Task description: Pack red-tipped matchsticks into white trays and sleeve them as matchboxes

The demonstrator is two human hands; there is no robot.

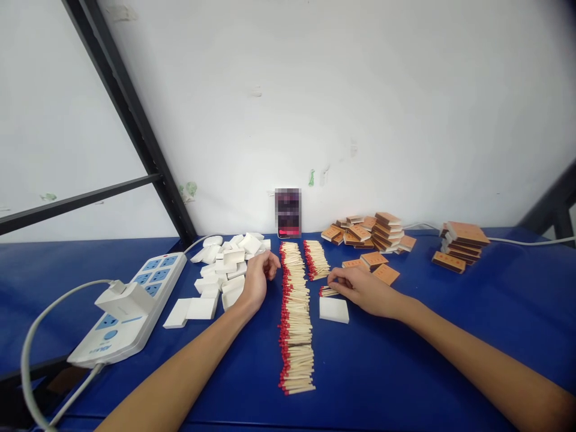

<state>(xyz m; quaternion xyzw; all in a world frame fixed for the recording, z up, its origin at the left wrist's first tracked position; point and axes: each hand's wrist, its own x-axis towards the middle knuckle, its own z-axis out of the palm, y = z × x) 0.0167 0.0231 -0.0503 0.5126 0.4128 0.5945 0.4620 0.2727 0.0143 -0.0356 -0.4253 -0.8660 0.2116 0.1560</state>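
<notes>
My left hand [260,277] rests on the table with its fingers curled in, and nothing shows in them. It lies between a heap of white matchbox trays [233,257] and a long column of red-tipped matches [297,312]. My right hand [357,289] has thumb and fingertips brought together on a small bunch of matches [328,291], partly hidden by the fingers. Just in front of that bunch lies a white matchbox tray [333,309], flat side up. A shorter column of matches [317,260] lies behind my right fingertips.
Orange matchbox sleeves [360,231] are heaped behind my right hand. More boxes are stacked [465,240] farther right. A power strip [135,312] with a plugged-in charger and white cable is at left. A blurred phone-like screen [288,211] leans against the wall.
</notes>
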